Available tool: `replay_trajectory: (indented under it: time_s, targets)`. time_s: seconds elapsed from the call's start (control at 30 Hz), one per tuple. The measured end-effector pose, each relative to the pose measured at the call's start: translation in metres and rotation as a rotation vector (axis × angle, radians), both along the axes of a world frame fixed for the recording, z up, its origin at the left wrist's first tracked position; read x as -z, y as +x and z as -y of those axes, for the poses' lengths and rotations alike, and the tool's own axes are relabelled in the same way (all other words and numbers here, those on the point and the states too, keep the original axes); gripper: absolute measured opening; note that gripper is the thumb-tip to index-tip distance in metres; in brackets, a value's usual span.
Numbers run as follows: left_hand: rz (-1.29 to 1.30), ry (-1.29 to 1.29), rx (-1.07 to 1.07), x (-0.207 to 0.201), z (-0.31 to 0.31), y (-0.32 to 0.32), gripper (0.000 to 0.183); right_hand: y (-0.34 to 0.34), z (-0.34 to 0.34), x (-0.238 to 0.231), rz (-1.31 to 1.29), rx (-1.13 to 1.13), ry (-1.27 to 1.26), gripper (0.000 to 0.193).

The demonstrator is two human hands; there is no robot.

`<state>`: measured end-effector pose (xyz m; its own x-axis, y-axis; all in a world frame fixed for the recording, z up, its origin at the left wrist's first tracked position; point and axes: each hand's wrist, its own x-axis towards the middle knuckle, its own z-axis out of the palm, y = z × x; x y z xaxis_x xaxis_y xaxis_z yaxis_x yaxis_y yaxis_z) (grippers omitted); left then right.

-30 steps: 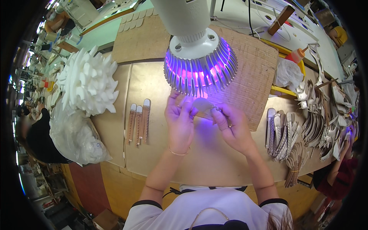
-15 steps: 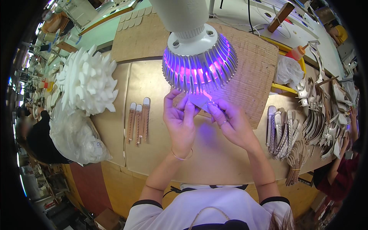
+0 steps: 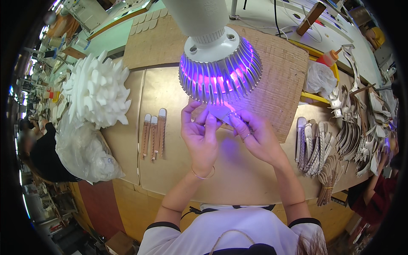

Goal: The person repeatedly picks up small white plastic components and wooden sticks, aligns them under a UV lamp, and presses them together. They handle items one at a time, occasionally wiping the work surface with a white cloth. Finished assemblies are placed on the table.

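Note:
Under a lamp with a finned silver head (image 3: pixel 220 70) glowing violet, my two hands meet over the table. A small flat pale strap piece (image 3: pixel 220 113) is pinched between them in the violet light. My left hand (image 3: pixel 201 138) is closed on its left side, thumb on top. At its right end my right hand (image 3: pixel 260 140) grips with thumb and forefinger, beside a small shiny detail that I cannot make out. Fingers hide much of the piece. Left of my hands lie several brown straps (image 3: pixel 161 129) with pale rounded ends, side by side.
White foam pieces (image 3: pixel 97 91) and a clear plastic bag (image 3: pixel 85 148) are heaped at left. Cardboard (image 3: pixel 278 80) lies beneath the lamp. Right are braided straps (image 3: pixel 312 148), a tied bundle (image 3: pixel 329 178), and a yellow tray (image 3: pixel 310 97) with a bottle (image 3: pixel 329 58). Other people sit at both sides.
The lamp head appears shifted very slightly left. My hands keep the same hold on the strap piece, nearly still.

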<state>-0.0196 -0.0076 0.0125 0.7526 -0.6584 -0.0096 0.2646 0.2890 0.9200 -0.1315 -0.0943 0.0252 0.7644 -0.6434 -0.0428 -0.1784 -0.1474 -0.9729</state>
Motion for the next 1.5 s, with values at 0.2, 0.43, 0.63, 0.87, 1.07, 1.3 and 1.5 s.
replay_trajectory:
  time_s: [0.2,0.43,0.63,0.87,1.07,1.3,1.5]
  targets:
    - [-0.011,0.007,0.0,-0.002,0.0,0.0,0.033,-0.001,0.0,0.001,-0.015,-0.007,-0.021,0.025]
    - [-0.03,-0.027,0.005,-0.006,0.0,-0.002,0.031,0.0,0.0,0.005,-0.014,-0.002,-0.01,0.026]
    - [-0.032,-0.024,0.013,-0.005,-0.002,-0.001,0.032,-0.002,0.0,0.002,-0.012,-0.006,0.062,0.028]
    - [-0.013,-0.023,0.015,-0.006,-0.002,0.0,0.033,-0.01,0.006,-0.005,0.036,-0.099,0.559,0.028]
    - [0.039,0.001,-0.002,-0.01,-0.002,-0.003,0.033,-0.006,0.0,0.0,0.059,-0.043,0.241,0.028]
    - [0.073,0.019,0.004,-0.007,-0.003,-0.001,0.034,-0.005,-0.005,-0.005,0.014,-0.001,0.001,0.023]
    - [0.009,0.033,0.005,-0.005,-0.001,0.0,0.034,-0.005,-0.007,-0.008,-0.04,0.022,-0.073,0.019]
